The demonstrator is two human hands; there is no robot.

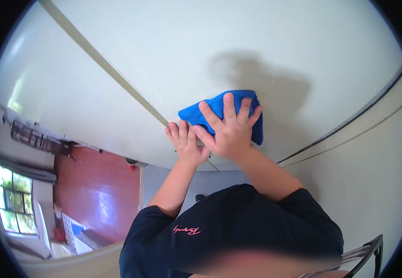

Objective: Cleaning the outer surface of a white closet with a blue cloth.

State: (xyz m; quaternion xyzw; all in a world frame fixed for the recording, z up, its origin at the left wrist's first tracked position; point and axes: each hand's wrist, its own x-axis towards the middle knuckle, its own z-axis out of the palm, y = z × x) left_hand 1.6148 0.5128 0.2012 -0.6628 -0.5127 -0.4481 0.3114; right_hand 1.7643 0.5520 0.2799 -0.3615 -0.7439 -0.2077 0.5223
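Note:
A blue cloth (218, 104) lies folded against a smooth white panel surface (173, 55). My right hand (230, 128) presses flat on the cloth with its fingers spread, and the cloth shows around the fingertips and beside the wrist. Just left of it, my left hand (188, 142) rests with its palm side on the white surface, close to a beige strip (117, 80) that runs diagonally. Its fingers hold nothing, and its thumb is near the right hand. A shadow falls on the surface above the cloth.
A dark seam (343, 128) borders the white surface at right, beside a pale wall (371, 166). A dark metal rack (371, 250) stands at lower right. At left are a red floor (89, 187), a window (16, 199) and dark wooden furniture (34, 135).

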